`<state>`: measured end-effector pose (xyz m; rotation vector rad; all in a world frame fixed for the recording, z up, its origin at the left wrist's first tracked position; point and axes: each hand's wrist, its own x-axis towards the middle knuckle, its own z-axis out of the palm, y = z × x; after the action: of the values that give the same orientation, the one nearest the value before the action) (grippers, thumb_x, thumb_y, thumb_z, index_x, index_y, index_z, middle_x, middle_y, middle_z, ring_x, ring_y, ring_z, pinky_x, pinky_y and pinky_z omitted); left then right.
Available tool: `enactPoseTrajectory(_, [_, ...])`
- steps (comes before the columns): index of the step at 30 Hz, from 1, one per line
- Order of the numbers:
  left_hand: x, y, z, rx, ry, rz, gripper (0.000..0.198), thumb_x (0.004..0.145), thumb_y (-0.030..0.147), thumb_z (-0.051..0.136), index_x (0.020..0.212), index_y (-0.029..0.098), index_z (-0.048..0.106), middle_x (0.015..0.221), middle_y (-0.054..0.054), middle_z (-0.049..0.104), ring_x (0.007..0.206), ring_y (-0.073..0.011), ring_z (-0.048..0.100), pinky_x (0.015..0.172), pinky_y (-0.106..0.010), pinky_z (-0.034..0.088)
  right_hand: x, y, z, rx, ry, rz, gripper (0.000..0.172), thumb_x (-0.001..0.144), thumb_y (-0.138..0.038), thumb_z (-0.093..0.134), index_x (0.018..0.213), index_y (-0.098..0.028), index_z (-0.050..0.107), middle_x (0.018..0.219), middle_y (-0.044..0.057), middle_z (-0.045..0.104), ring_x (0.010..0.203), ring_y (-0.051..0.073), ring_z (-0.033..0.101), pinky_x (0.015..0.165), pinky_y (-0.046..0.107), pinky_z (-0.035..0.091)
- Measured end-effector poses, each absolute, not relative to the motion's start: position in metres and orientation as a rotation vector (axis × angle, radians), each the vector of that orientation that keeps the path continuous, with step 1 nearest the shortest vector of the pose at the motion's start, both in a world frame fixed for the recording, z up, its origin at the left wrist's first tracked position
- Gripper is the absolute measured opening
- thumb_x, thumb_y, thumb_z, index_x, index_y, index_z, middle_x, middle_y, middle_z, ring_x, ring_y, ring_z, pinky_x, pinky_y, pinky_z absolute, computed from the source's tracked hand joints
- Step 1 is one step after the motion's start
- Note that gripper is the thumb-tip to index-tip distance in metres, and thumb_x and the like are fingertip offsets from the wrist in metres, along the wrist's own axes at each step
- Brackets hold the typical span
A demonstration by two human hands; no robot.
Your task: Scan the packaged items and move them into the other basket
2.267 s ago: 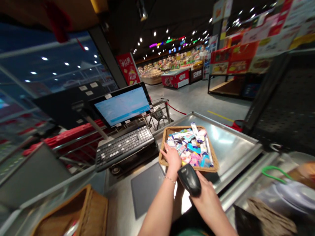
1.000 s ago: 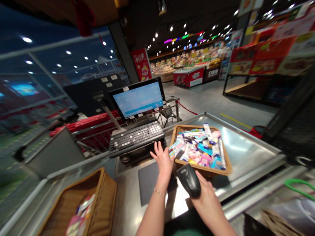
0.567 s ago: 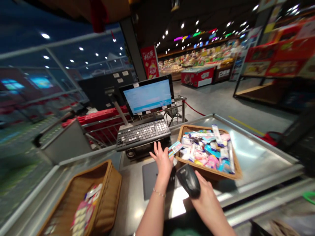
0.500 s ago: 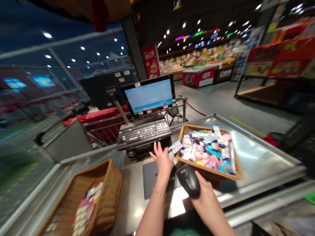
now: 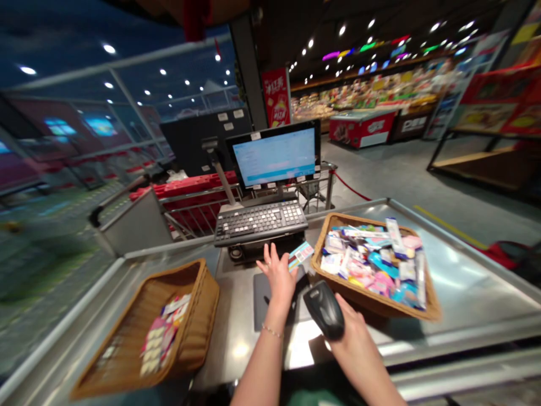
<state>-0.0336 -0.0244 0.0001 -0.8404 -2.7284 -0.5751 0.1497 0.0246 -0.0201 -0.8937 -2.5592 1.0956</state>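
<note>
My left hand [image 5: 278, 275] pinches a flat, light-blue packet [image 5: 301, 255] with a printed barcode between thumb and palm side, its other fingers spread. The packet lies just left of the right-hand wicker basket's rim. In my right hand [image 5: 355, 330] is a black handheld barcode scanner [image 5: 323, 309], its head pointing up and left towards the packet. Heaped in the right wicker basket [image 5: 372, 290] are many small packaged goods [image 5: 376, 262]. The left wicker basket [image 5: 190, 332] holds a few packs [image 5: 163, 332] at its right side.
A black keyboard [image 5: 262, 221] stands behind my left hand, below a lit monitor [image 5: 276, 155]. Under my left forearm lies a dark grey pad [image 5: 259, 310] on the metal counter [image 5: 230, 332]. Shopping carts [image 5: 194, 211] stand beyond the counter.
The view has turned slightly left, so the baskets, keyboard and monitor appear further right. Both hands keep their hold on the packet and the scanner.
</note>
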Motion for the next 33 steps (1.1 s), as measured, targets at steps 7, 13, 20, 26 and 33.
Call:
enactPoseTrajectory(7, [-0.040, -0.038, -0.003, -0.793, -2.728, -0.597, 0.032, 0.072, 0.028, 0.073, 0.104, 0.025, 0.069, 0.151, -0.014, 0.037, 0.146, -0.0343, 0.019, 0.108, -0.071, 0.018, 0.143, 0.021, -0.015, -0.839, -2.609, 1.119, 0.059, 0.072, -0.017, 0.047, 0.131, -0.018, 0.055, 0.143, 0.015, 0.051, 0.141, 0.033, 0.034, 0.112, 0.063, 0.025])
enactPoseTrajectory(13, [-0.046, -0.046, -0.002, -0.723, -2.788, -0.574, 0.036, 0.072, 0.028, 0.073, 0.108, 0.027, 0.068, 0.153, -0.012, 0.035, 0.146, -0.0345, 0.018, 0.109, -0.071, 0.018, 0.137, 0.020, -0.017, -0.787, -2.605, 1.045, 0.056, 0.073, -0.017, 0.050, 0.128, -0.021, 0.059, 0.139, 0.015, 0.055, 0.137, 0.035, 0.040, 0.108, 0.064, 0.031])
enactPoseTrajectory(20, [-0.052, -0.054, -0.004, -0.658, -2.816, -0.567, 0.035, 0.072, 0.028, 0.073, 0.107, 0.028, 0.068, 0.154, -0.011, 0.035, 0.146, -0.0339, 0.017, 0.109, -0.071, 0.017, 0.133, 0.019, -0.017, -0.746, -2.653, 1.133, 0.055, 0.076, -0.021, 0.049, 0.130, -0.019, 0.056, 0.143, 0.016, 0.050, 0.140, 0.033, 0.035, 0.111, 0.063, 0.025])
enactPoseTrajectory(26, [-0.057, -0.062, -0.008, -0.609, -2.802, -0.595, 0.035, 0.072, 0.027, 0.073, 0.108, 0.027, 0.068, 0.154, -0.012, 0.034, 0.147, -0.0333, 0.016, 0.110, -0.072, 0.014, 0.126, 0.016, -0.015, -0.703, -2.700, 1.106, 0.054, 0.074, -0.022, 0.048, 0.127, -0.019, 0.058, 0.141, 0.015, 0.053, 0.138, 0.033, 0.038, 0.111, 0.061, 0.029])
enactPoseTrajectory(33, [-0.063, -0.072, -0.011, -0.546, -2.796, -0.613, 0.036, 0.072, 0.026, 0.074, 0.108, 0.027, 0.068, 0.153, -0.013, 0.034, 0.147, -0.0338, 0.016, 0.109, -0.071, 0.015, 0.114, 0.011, -0.008, -0.678, -2.755, 1.126, 0.052, 0.074, -0.026, 0.047, 0.123, -0.017, 0.062, 0.138, 0.014, 0.055, 0.139, 0.033, 0.037, 0.110, 0.059, 0.030])
